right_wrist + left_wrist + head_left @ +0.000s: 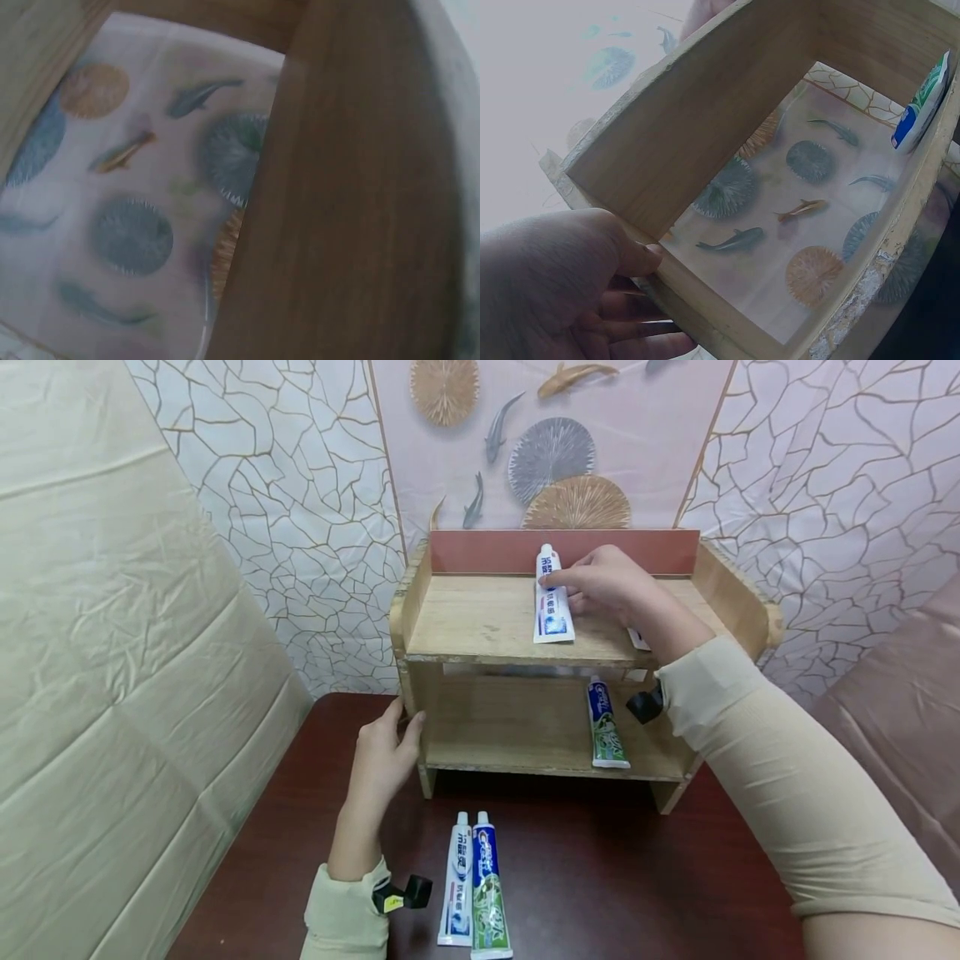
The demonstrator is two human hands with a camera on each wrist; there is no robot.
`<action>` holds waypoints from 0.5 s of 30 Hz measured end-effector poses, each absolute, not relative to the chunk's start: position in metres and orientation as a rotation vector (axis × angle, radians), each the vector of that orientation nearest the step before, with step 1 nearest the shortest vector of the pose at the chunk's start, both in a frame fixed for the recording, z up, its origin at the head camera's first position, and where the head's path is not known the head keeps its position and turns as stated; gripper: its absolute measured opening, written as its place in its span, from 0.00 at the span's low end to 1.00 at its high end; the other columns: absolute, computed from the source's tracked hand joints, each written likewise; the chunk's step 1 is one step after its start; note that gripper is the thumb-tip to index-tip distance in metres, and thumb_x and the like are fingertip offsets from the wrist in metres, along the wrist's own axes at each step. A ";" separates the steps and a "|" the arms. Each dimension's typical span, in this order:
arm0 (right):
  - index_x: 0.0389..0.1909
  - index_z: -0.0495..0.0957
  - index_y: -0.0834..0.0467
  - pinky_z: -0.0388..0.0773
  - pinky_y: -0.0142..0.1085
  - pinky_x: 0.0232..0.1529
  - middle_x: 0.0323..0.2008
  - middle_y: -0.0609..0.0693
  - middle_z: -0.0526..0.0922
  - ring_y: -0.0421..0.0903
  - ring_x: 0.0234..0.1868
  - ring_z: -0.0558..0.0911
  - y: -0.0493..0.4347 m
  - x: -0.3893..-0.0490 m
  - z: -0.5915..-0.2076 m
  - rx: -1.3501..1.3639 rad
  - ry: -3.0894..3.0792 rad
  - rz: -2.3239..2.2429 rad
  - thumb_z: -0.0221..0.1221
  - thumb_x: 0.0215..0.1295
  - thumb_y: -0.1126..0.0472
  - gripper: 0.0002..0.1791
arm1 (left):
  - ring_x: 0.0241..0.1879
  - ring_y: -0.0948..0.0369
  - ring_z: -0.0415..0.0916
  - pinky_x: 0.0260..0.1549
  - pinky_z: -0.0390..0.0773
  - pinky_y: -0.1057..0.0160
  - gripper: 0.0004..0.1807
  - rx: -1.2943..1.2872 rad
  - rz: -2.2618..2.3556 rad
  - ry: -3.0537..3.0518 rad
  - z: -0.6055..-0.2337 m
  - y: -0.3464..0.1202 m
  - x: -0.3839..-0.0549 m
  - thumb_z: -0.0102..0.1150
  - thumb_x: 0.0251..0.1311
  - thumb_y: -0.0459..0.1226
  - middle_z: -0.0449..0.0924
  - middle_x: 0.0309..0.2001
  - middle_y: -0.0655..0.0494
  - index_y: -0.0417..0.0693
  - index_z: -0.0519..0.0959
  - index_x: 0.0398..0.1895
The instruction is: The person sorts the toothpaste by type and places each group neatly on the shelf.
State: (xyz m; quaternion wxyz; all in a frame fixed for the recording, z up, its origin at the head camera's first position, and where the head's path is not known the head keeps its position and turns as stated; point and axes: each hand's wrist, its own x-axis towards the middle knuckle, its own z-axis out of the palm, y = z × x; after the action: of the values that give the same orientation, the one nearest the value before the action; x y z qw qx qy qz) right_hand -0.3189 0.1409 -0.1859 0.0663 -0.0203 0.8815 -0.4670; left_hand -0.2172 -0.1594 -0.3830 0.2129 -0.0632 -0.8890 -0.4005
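Note:
On the upper board of a small wooden shelf (472, 618), my right hand (611, 585) pinches a white-and-blue toothpaste tube (553, 614), cap toward the back. Part of another white item (638, 640) shows beneath my right forearm; the rest is hidden. My left hand (382, 756) grips the shelf's left side panel; in the left wrist view the thumb (641, 259) lies at the panel's edge with the fingers on the outer side. A blue-and-green toothpaste tube (606, 727) lies on the lower board. The right wrist view shows no hand, only shelf boards (352, 187) and the patterned backdrop.
In front of the shelf, a white toothpaste tube (456, 893) and a blue-and-green one (489, 893) lie side by side on the dark red table (637, 877). The shelf has raised side panels and a reddish back strip (487, 552). Patterned cloth (300, 527) hangs behind.

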 end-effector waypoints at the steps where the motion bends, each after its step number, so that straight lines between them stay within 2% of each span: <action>1: 0.48 0.82 0.65 0.77 0.32 0.38 0.33 0.50 0.86 0.42 0.34 0.83 0.141 -0.318 -0.186 -0.086 2.745 -1.305 0.67 0.63 0.44 0.27 | 0.40 0.53 0.83 0.40 0.81 0.50 0.18 -0.176 -1.111 -2.467 -0.383 -0.159 -0.217 0.56 0.73 0.44 0.86 0.45 0.45 0.40 0.78 0.56; 3: 0.34 0.85 0.62 0.71 0.35 0.34 0.26 0.49 0.85 0.44 0.30 0.79 0.142 -0.317 -0.186 -0.149 2.918 -1.077 0.65 0.63 0.40 0.25 | 0.41 0.53 0.83 0.40 0.81 0.50 0.19 -0.176 -1.110 -2.465 -0.383 -0.159 -0.217 0.56 0.73 0.44 0.86 0.45 0.45 0.40 0.78 0.56; 5: 0.22 0.82 0.59 0.68 0.37 0.30 0.18 0.48 0.81 0.46 0.24 0.76 0.140 -0.314 -0.186 -0.222 3.052 -0.849 0.62 0.64 0.39 0.27 | 0.42 0.52 0.83 0.41 0.81 0.50 0.19 -0.176 -1.106 -2.463 -0.383 -0.159 -0.218 0.56 0.73 0.44 0.86 0.45 0.45 0.40 0.78 0.56; 7: 0.15 0.77 0.57 0.67 0.38 0.26 0.13 0.48 0.75 0.46 0.20 0.73 0.138 -0.312 -0.185 -0.289 3.135 -0.660 0.60 0.65 0.39 0.29 | 0.42 0.52 0.83 0.42 0.81 0.50 0.19 -0.177 -1.102 -2.461 -0.384 -0.160 -0.218 0.56 0.72 0.44 0.86 0.45 0.45 0.40 0.79 0.56; 10: 0.14 0.74 0.56 0.66 0.38 0.23 0.11 0.46 0.71 0.46 0.17 0.70 0.134 -0.308 -0.184 -0.336 3.166 -0.520 0.58 0.66 0.39 0.29 | 0.42 0.52 0.84 0.41 0.81 0.50 0.18 -0.177 -1.095 -2.456 -0.384 -0.160 -0.218 0.57 0.72 0.44 0.86 0.44 0.45 0.40 0.79 0.55; 15: 0.18 0.79 0.59 0.65 0.39 0.24 0.13 0.47 0.73 0.47 0.20 0.70 0.134 -0.304 -0.185 -0.353 3.178 -0.531 0.57 0.67 0.39 0.29 | 0.41 0.52 0.84 0.41 0.81 0.50 0.18 -0.177 -1.095 -2.459 -0.385 -0.160 -0.218 0.57 0.72 0.44 0.86 0.44 0.45 0.40 0.79 0.55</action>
State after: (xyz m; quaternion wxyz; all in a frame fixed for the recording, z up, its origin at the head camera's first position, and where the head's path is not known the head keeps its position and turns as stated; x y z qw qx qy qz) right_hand -0.3037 0.1342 -0.1854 -0.0496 -0.1087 0.9792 -0.1637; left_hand -0.2182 -0.1599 -0.3847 0.2201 -0.0639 -0.8892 -0.3960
